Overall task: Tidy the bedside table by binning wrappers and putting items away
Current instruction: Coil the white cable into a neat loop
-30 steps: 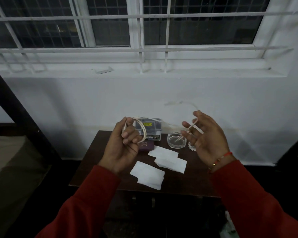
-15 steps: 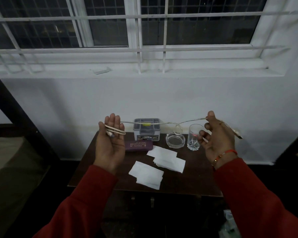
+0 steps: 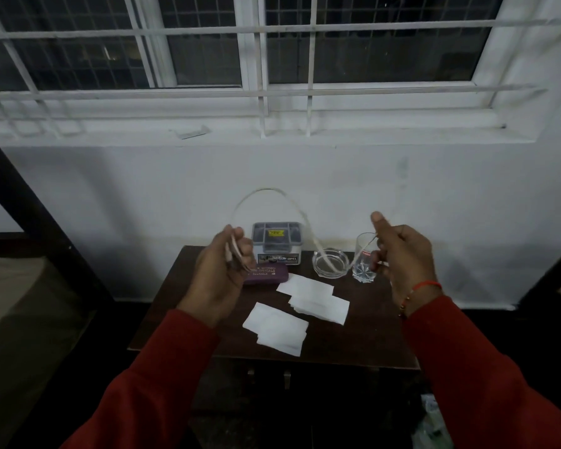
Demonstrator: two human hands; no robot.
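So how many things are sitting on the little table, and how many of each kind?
White paper wrappers: 3
Glass things: 2, a drinking glass and a low dish
Boxes: 1, grey with compartments
Purple cases: 1
Total: 7
The white cable is not counted; the left hand and right hand hold it above the table.

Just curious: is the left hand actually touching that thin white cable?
Touching. The head view shows the left hand closed around coils of the thin white cable, which arcs upward from its fingers.
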